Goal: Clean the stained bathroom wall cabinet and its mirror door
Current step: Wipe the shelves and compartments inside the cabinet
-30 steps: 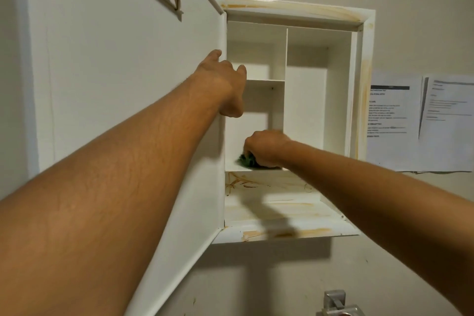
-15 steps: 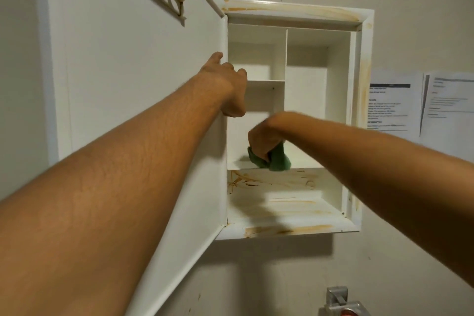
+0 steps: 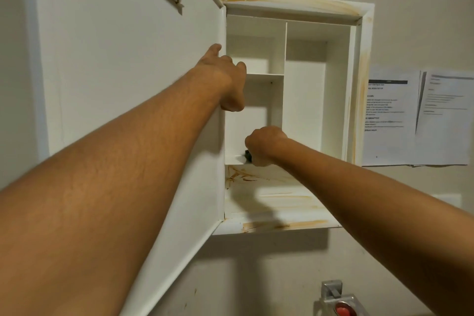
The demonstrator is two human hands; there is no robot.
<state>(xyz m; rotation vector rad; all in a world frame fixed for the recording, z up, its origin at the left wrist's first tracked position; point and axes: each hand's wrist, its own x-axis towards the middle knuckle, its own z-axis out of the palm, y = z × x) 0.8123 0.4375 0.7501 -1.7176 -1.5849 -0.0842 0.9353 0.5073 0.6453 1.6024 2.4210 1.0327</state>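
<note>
Two hands share the work, and the biggest thing they deal with is the mirror door (image 3: 128, 84), swung wide to the left of both grips so that its white back faces the camera and the inside lies open. The cabinet (image 3: 295, 5) wears orange streaks on its frame above the hands and across the bottom compartment (image 3: 269, 197) just below the right fist, while the upper cells look white. The left hand (image 3: 225, 79) reaches up at the door's hinged edge, thumb pointing up and fingers curled round that edge, apparently to steady the door and brace the reach. Lower and to its right, the right hand (image 3: 264, 145) is balled tight on a dark cloth (image 3: 247, 154), only a scrap of which peeks out at the fist's left side. It presses down on the shelf (image 3: 234, 160) directly beneath it, likely scrubbing there, with the stained floor below not yet wiped.
</note>
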